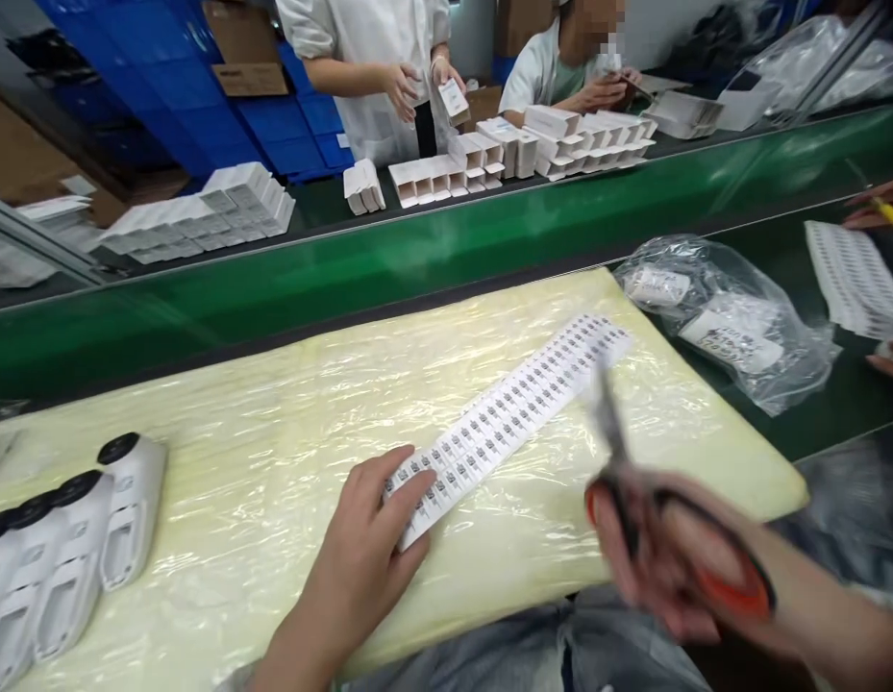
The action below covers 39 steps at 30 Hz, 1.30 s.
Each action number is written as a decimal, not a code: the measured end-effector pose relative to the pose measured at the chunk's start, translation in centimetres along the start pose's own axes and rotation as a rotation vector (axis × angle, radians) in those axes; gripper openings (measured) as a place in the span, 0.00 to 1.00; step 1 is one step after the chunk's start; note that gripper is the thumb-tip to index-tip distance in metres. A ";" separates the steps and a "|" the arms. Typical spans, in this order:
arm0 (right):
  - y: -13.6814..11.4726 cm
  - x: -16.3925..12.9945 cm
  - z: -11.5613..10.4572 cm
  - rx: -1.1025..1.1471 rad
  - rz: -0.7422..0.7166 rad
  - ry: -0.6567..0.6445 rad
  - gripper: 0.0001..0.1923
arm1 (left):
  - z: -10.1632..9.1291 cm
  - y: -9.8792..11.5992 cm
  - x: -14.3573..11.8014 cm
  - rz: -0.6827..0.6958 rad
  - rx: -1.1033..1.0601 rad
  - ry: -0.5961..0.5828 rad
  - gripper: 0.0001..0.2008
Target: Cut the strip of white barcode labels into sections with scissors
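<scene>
My left hand (370, 538) grips the near end of a long white label sheet (510, 413), its fingers on top and the thumb at the edge. Rows of small dark printed codes cover the sheet, which slants away to the upper right over a yellowish, plastic-wrapped pad (273, 423). In my right hand (662, 567) is a pair of scissors (727, 567) with black and orange handles. Motion blurs the hand and the blades, which point up, to the right of the sheet; whether the blades are parted I cannot tell.
Several white devices (133, 519) with black round tops lie at the left. A clear plastic bag (734, 317) with labels rests beyond the pad's right corner. Behind the green conveyor edge (287, 279) stand white boxes (432, 178) and two people. Another person's hands flank a label sheet (854, 279) at far right.
</scene>
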State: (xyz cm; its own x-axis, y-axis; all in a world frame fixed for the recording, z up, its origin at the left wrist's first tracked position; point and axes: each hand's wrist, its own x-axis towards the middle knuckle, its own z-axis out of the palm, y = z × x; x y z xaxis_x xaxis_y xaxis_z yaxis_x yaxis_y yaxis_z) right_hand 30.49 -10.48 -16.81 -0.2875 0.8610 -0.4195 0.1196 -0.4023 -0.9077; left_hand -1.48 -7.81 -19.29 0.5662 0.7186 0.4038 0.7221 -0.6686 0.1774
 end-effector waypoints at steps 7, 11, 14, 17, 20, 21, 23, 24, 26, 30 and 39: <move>3.2 -2.0 5.6 0.170 0.293 -0.465 0.39 | 0.0 0.0 0.0 -0.008 -0.020 -0.012 0.17; 3.0 -0.7 6.2 0.235 0.424 -0.440 0.40 | 0.0 0.0 0.1 -0.007 -0.024 -0.007 0.17; 2.5 -0.1 6.7 0.275 0.459 -0.433 0.40 | 0.1 0.0 0.1 -0.005 -0.032 0.005 0.16; 2.2 0.3 7.1 0.309 0.479 -0.417 0.37 | 0.1 0.1 0.1 -0.006 -0.035 0.005 0.15; 2.1 0.5 7.3 0.333 0.478 -0.407 0.34 | 0.1 0.2 0.1 -0.010 -0.040 0.004 0.15; 2.0 0.6 7.3 0.336 0.477 -0.404 0.33 | 0.1 0.2 0.1 -0.009 -0.041 0.005 0.15; 2.0 0.7 7.3 0.335 0.481 -0.396 0.32 | 0.0 0.2 0.1 -0.006 -0.042 0.007 0.15; 2.0 0.7 7.3 0.334 0.482 -0.394 0.32 | 0.0 0.2 0.1 -0.004 -0.044 0.007 0.15; 2.1 0.7 7.3 0.331 0.478 -0.398 0.32 | 0.0 0.2 0.0 -0.004 -0.051 0.006 0.15; 2.3 0.7 7.2 0.333 0.461 -0.405 0.31 | 0.1 0.2 -0.1 -0.010 -0.062 0.009 0.16; 1.7 0.9 6.8 0.264 0.481 -0.403 0.32 | 0.1 0.2 0.0 -0.006 -0.066 0.007 0.16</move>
State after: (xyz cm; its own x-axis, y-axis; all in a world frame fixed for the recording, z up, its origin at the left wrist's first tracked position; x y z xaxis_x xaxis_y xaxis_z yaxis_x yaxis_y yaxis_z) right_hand 23.97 -12.52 -18.66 -0.5979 0.4047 -0.6918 0.1013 -0.8181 -0.5661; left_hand -1.28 -7.88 -19.36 0.5592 0.7211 0.4090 0.6976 -0.6759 0.2380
